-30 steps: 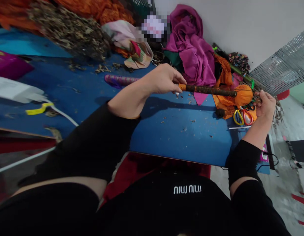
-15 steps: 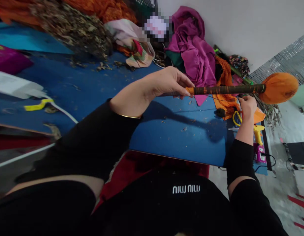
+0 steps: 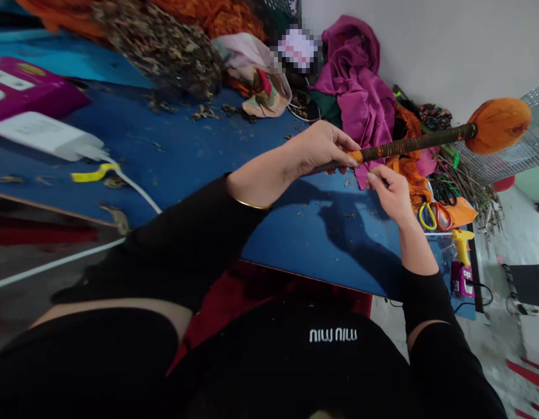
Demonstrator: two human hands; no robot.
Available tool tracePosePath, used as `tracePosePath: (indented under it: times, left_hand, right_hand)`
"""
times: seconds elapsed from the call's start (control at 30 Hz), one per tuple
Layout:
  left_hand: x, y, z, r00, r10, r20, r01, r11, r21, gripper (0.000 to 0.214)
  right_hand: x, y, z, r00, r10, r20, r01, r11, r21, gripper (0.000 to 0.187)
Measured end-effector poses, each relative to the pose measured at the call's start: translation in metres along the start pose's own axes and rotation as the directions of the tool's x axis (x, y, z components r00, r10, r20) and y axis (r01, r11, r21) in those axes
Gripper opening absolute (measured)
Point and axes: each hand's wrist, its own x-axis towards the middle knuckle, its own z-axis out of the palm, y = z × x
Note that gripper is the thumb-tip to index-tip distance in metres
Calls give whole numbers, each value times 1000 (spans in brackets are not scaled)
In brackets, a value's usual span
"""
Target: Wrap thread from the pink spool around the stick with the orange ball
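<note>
My left hand [image 3: 328, 145] is closed around a long stick [image 3: 420, 143], which is wound in dark wrapping with bits of orange showing through. The stick tilts up to the right and ends in a rounded orange cloth head [image 3: 498, 125]. A short orange patch shows on it beside my left fingertips. Just below the stick, my right hand [image 3: 391, 189] pinches what seems to be a dark thread, mostly hidden by the fingers. A bit of dark material shows in the curl of that hand. My right fingertips are close to the left ones, slightly right of them.
Yellow and red scissors handles [image 3: 435, 216], a yellow glue gun [image 3: 463, 244] and a purple power strip [image 3: 462, 279] lie right on the blue table [image 3: 291, 235]. Pink cloth [image 3: 356, 87] and dried plants [image 3: 164, 55] lie behind. A white charger [image 3: 46, 135] with cable is left.
My right hand has moved left, from near the orange head to beside my left hand. The stick's orange end has risen. The camera view has shifted somewhat.
</note>
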Motion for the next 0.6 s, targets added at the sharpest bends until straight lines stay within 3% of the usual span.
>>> tracePosePath:
  times: [0.1, 0.23, 0.4, 0.5, 0.6]
  left_hand:
    - [3, -3, 5, 1000, -16, -13, 16, 1000, 3, 36]
    - [7, -8, 18, 999, -42, 30, 43, 999, -31, 34]
    - [11, -16, 33, 994, -53, 96, 57, 997, -42, 54]
    - [13, -22, 38, 991, -33, 130, 39, 998, -39, 41]
    - [13, -25, 41, 990, -12, 142, 17, 999, -32, 25]
  right_hand:
    - [-5, -9, 5, 975, -144, -169, 150, 988, 23, 46]
    - [-4, 2, 22, 968, -140, -206, 200, 929, 310, 41]
    - [2, 18, 32, 960, 100, -263, 40, 877, 479, 50]
    - [2, 19, 32, 942, 219, -255, -86, 889, 449, 57]
    - [-1, 17, 33, 939, 245, -242, -133, 906, 402, 60]
